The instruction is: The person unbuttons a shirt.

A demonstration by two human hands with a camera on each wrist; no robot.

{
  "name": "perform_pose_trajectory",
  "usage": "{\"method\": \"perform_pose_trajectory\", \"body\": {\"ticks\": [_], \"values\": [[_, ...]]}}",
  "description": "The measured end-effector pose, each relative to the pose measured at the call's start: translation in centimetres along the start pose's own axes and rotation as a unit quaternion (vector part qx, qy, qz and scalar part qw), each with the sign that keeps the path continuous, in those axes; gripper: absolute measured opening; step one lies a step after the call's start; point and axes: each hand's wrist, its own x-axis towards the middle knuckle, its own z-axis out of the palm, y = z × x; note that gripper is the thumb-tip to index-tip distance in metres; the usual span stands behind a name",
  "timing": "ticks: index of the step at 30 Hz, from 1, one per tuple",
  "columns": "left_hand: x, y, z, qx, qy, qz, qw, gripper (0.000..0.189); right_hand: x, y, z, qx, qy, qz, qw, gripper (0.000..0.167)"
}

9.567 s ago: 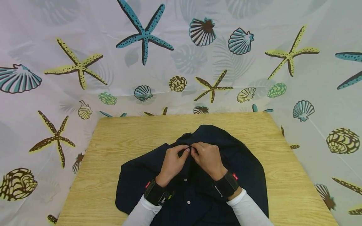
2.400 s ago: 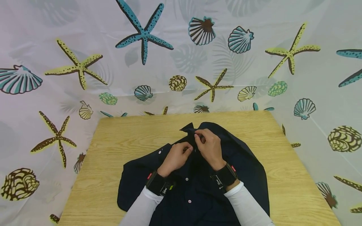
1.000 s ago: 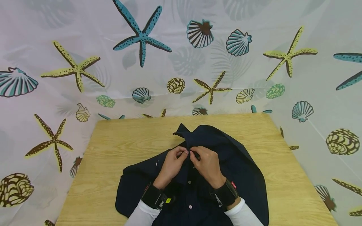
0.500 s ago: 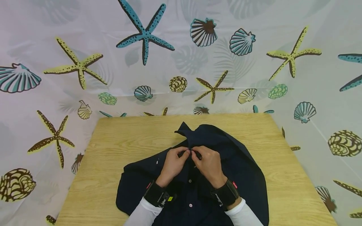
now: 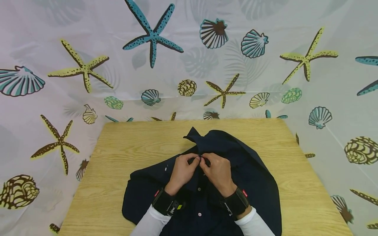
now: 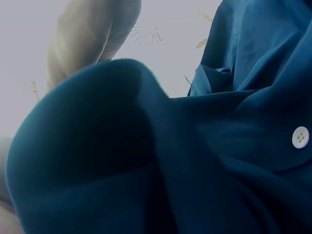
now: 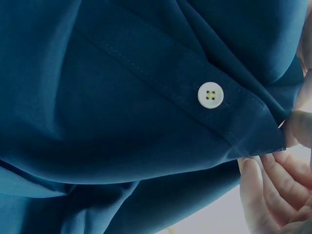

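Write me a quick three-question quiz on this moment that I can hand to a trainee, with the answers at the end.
1. Multiple choice: what are the left hand and right hand pinching?
A) a paper sheet
B) a dark shirt
C) a towel
2. True or false: in the right wrist view, the white button shows four holes.
3. Short answer: which is nearer the far edge of the wooden table, the hands or the shirt's raised pointed flap?

Key: 1. B; 2. True; 3. The raised pointed flap.
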Motion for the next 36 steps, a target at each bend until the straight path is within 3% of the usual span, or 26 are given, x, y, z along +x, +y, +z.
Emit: {"method": "perform_pose_trajectory", "body": {"ticks": [12,24,36], "values": [[0.27,-0.13,-0.32,0.007,-0.022,0.023,0.9994,0.018,0.27,-0.04,-0.13,-0.031,-0.013,-0.003,0.9994,0.006],[0.21,-0.34,-0.54,0.012,-0.037,0.02,0.9991,0.019,0.13,-0.37,-0.25,-0.052,-0.03,0.004,0.9982,0.005],[0.3,-0.25,-0.84,0.02,-0.016,0.017,0.9995,0.02,0.2,-0.3,-0.24,-0.04,-0.016,-0.014,0.999,0.007]]}}
